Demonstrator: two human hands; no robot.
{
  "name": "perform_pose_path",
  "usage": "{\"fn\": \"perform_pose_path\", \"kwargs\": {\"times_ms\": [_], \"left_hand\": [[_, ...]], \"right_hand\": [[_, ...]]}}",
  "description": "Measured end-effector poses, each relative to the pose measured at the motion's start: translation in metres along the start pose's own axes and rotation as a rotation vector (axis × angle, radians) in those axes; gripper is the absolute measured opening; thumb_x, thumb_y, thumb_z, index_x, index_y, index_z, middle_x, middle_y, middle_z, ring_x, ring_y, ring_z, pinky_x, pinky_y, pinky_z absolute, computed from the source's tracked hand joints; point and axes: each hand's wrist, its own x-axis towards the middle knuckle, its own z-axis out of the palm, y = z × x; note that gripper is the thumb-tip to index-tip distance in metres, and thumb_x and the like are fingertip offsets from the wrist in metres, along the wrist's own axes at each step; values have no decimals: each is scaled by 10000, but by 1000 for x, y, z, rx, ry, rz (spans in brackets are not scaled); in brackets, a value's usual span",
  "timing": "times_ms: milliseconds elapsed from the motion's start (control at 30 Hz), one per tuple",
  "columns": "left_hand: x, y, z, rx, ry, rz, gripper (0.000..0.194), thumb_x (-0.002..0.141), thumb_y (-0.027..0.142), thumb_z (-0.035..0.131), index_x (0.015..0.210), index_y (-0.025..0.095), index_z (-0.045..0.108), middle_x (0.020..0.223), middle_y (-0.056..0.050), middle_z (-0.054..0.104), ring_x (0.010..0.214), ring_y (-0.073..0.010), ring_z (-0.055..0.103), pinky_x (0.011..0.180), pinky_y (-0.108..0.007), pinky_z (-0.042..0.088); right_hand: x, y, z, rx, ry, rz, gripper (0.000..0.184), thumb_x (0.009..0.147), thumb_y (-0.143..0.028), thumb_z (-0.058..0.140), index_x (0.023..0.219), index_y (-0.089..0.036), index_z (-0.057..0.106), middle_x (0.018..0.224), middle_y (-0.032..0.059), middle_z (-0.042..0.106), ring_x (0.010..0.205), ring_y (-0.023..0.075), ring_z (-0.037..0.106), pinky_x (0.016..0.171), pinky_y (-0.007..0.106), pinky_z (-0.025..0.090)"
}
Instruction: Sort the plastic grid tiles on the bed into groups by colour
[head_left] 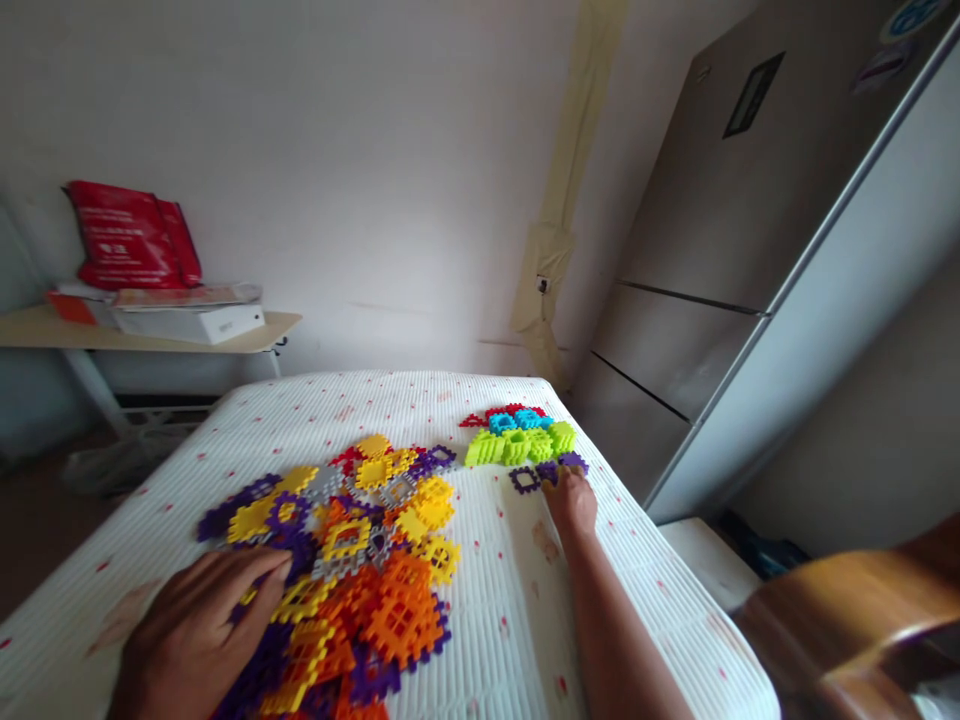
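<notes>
- Where the background extends farthest, a pale plastered wall [360, 150] spans the scene, bearing a vertical strip of tan tape [585, 100].
- Tall grey metal refrigerator [660, 230]: stands at the right, appearing tilted in the wide view.
- Table covered with a white ribbed cloth with small red motifs [517, 620]: occupies the centre and foreground.
- Light wood-topped side table [22, 328]: stands at the left, supporting a flat white box [195, 322] and, above it, glossy red printed plastic bags [124, 235].
- Curved, glossy brown wooden object [855, 600]: lies at the lower right, blurred.
- Loose heap of notched plastic building tiles in orange, yellow, purple and grey [405, 615]: spreads over the left and middle of the covered table, pieces overlapping at various angles.
- Left hand [199, 625]: rests at the near left edge of the heap, fingers bent; whether it grips a tile cannot be told.
- Right hand [574, 500]: reaches to the table's right side, fingertips down at purple tiles; whether they pinch one cannot be told.
- Lime-green notched plastic stacks [517, 447]: form a row just beyond the right hand, with bright blue notched pieces [529, 419] behind, then red notched pieces [514, 409] farthest back.
- Single purple open-centred square tile [525, 480]: lies flat just left of the right hand.
</notes>
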Motion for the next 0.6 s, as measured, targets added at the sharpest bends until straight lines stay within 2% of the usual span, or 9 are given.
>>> {"fn": "perform_pose_path", "kwargs": {"times_ms": [133,333,467,600], "left_hand": [[4,6,-5,-13,-99,2,90,796,262,544,852,282,612,781,20,700,748,-176,644,758,-310,474],[5,12,3,-71,-170,-39,119,794,264,531,819,258,648,791,-3,698,771,-189,641,780,-322,470],[27,30,17,-134,-378,50,191,811,217,502,880,256,675,858,-2,702,835,-174,628,800,-299,469],[56,57,37,-152,-633,119,248,787,125,491,872,255,685,911,-11,688,885,-180,600,811,-317,450]], "right_hand": [[1,2,6,12,39,-58,173,820,-278,530,897,-173,644,915,86,599,785,181,595,588,252,386],[2,4,12,28,116,-106,115,807,-271,568,826,-182,640,866,72,593,699,157,568,544,244,348],[1,3,7,71,167,-114,146,831,-264,533,857,-169,641,874,72,591,698,152,557,557,245,341],[-4,-5,-1,161,283,-245,175,852,-199,477,851,-162,648,855,61,600,730,157,548,607,247,343]]}}
